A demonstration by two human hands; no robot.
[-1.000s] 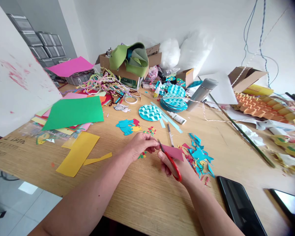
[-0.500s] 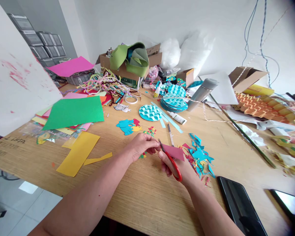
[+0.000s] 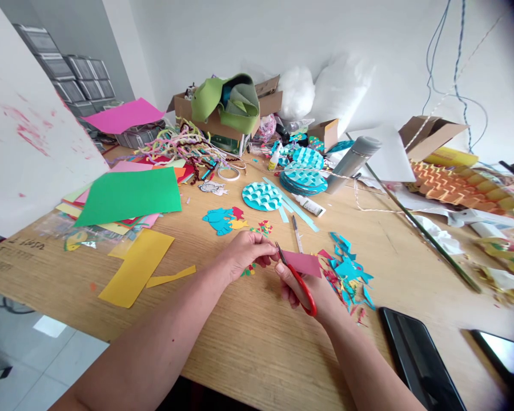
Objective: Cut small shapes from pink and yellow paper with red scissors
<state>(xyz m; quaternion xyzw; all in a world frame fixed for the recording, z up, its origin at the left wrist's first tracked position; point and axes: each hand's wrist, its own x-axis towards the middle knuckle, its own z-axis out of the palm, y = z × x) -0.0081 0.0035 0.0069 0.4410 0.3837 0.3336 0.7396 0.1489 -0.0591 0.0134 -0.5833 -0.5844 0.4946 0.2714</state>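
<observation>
My right hand [image 3: 295,288] grips red-handled scissors [image 3: 308,297], their blades pointing up and left toward my left fingertips. A dark pink piece of paper [image 3: 303,263] lies across the blades and sticks out to the right over my right hand. My left hand [image 3: 251,254] pinches the left end of that paper; the tip it holds is mostly hidden by the fingers. Beyond my hands lie blue fish cutouts [image 3: 217,220], with red and yellow cutouts beside them. Small coloured paper dots [image 3: 263,227] are scattered just past my left fingers. A pen [image 3: 297,234] lies behind the paper.
Blue paper scraps [image 3: 349,271] lie right of my hand, with a black phone [image 3: 420,354] nearer me. Yellow paper [image 3: 137,271] and a green sheet [image 3: 131,197] are at left. Behind stand blue-patterned discs [image 3: 261,196], a glue bottle [image 3: 310,205] and a grey flask [image 3: 353,162].
Almost nothing differs. The pink paper's right end has shifted very slightly; both hands and the scissors keep their places.
</observation>
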